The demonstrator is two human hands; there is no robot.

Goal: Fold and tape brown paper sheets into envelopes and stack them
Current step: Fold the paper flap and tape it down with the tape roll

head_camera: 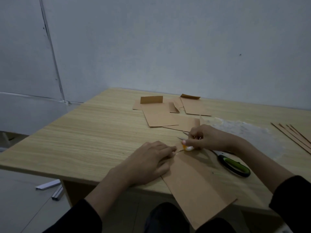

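I see the light wood-grain counter (87,132) filling the lower half of the view. The biggest task piece on it is the long folded brown paper sheet (198,185), lying directly in front of the person. Its long axis runs from the far left, where the two hands meet, toward the near right, and its near end overhangs the counter's front edge.

Farther back, well apart from it, lie the flat brown paper envelopes (159,115), loosely overlapped rather than squared into a stack.

The left hand (149,160) rests flat on the sheet's left edge near its far end, fingers straight, pressing it down. The right hand (207,138) sits at that same far end, just to the right, its fingers curled round a small orange and white object (186,147). I cannot tell whether that is a tape holder or a cutter.

Black scissors with green handles (234,165) lie untouched just right of the sheet, beside the right forearm.

I judge the step in hand to be taping at the far end. That end lies between the two sets of fingertips, the right hand holds the tool there, and the left hand is the anchor.
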